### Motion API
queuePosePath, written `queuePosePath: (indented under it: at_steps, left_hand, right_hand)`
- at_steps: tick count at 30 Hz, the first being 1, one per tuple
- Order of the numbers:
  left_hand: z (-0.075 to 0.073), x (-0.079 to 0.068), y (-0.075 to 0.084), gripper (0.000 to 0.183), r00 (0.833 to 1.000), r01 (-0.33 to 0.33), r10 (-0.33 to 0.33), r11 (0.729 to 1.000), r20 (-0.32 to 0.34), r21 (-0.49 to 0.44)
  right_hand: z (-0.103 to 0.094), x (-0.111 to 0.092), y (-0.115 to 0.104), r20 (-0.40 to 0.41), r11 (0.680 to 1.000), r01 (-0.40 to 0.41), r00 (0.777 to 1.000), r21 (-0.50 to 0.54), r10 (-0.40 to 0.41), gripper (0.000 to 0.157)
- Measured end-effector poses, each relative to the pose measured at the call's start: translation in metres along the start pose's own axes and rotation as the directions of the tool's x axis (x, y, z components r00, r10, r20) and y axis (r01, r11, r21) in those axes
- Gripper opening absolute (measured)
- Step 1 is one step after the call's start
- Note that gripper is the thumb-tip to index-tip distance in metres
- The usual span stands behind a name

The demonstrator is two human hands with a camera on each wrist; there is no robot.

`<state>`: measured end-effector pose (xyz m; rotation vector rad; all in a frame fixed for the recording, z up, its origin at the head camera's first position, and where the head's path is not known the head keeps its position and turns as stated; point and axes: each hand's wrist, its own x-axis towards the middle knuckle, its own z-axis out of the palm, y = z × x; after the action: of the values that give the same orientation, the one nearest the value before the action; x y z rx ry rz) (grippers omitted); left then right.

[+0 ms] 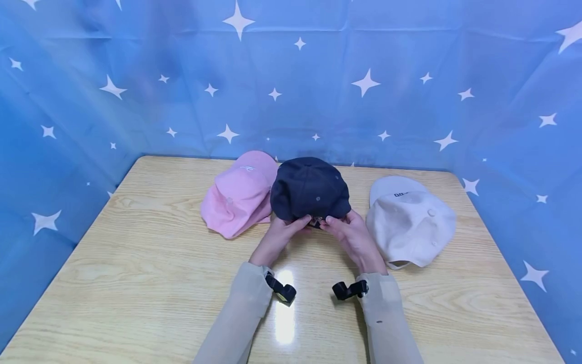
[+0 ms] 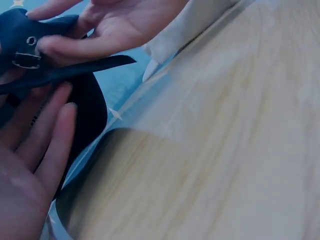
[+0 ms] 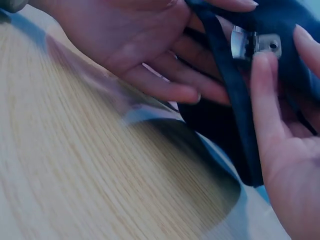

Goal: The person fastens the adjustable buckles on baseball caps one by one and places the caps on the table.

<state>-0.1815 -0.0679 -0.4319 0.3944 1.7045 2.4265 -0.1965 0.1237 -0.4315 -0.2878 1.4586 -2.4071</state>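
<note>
A dark navy baseball cap (image 1: 309, 182) is held in the middle, its back toward me. My left hand (image 1: 282, 232) grips the left side of its back edge, thumb on top. At the right side of that edge, my right hand (image 1: 347, 230) holds on, its thumb close to the buckle. A metal buckle (image 3: 267, 44) shows on the cap's back strap (image 3: 230, 90) in the right wrist view. The loose strap end sticks out between the hands in the left wrist view. Some fingertips are hidden behind the cap.
A pink cap (image 1: 243, 194) lies left of the navy one. A white cap (image 1: 411, 220) rests on the right, near my right forearm. All are on a light wooden table (image 1: 150, 273), with a blue star-patterned cloth (image 1: 273, 65) hanging behind and at both sides.
</note>
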Motion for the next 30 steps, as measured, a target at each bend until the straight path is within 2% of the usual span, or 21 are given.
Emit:
queuePosePath:
  at_steps: [4, 8, 11, 13, 17, 19, 22, 25, 30]
  left_hand:
    - [0.001, 0.002, -0.004, 0.041, 0.995, -0.038, 0.041, 0.999, -0.086, 0.035]
    - [0.003, 0.001, 0.001, 0.04, 0.996, -0.024, 0.028, 0.998, -0.084, 0.056]
    - [0.003, -0.001, 0.002, 0.034, 0.999, 0.02, -0.017, 0.997, -0.041, 0.081]
    - [0.002, -0.001, -0.003, 0.031, 0.997, 0.073, -0.074, 0.993, 0.006, 0.094]
    - [0.0, 0.001, -0.017, 0.035, 0.976, 0.174, -0.192, 0.972, 0.105, 0.16]
    - [0.0, 0.002, -0.023, 0.036, 0.962, 0.198, -0.228, 0.961, 0.149, 0.195]
    - [0.001, 0.001, -0.026, 0.036, 0.948, 0.193, -0.235, 0.961, 0.214, 0.199]
    - [0.001, 0.001, -0.027, 0.034, 0.941, 0.181, -0.221, 0.969, 0.256, 0.169]
    - [0.002, 0.001, -0.029, 0.031, 0.935, 0.184, -0.233, 0.963, 0.268, 0.196]
  right_hand:
    - [0.003, -0.001, -0.001, 0.02, 0.999, -0.024, 0.999, -0.045, 0.025, 0.041]
    - [0.004, -0.001, 0.0, 0.004, 0.999, -0.009, 1.0, -0.05, 0.009, 0.03]
    - [0.004, 0.0, 0.001, -0.009, 1.0, 0.017, 1.0, -0.022, -0.017, 0.019]
    - [0.003, 0.001, 0.001, -0.015, 0.999, 0.033, 0.999, 0.003, -0.033, 0.016]
    - [0.003, 0.002, 0.002, -0.026, 0.999, 0.045, 0.999, 0.025, -0.044, 0.013]
    - [0.003, 0.002, 0.002, -0.03, 0.999, 0.041, 0.999, 0.017, -0.041, 0.011]
    - [0.004, 0.002, 0.001, -0.041, 0.999, 0.033, 0.999, 0.014, -0.032, 0.009]
    - [0.004, 0.001, 0.001, -0.043, 0.999, 0.017, 0.999, 0.047, -0.015, 0.009]
    - [0.006, 0.0, 0.0, 0.013, 0.987, -0.039, 0.999, 0.157, 0.038, 0.016]
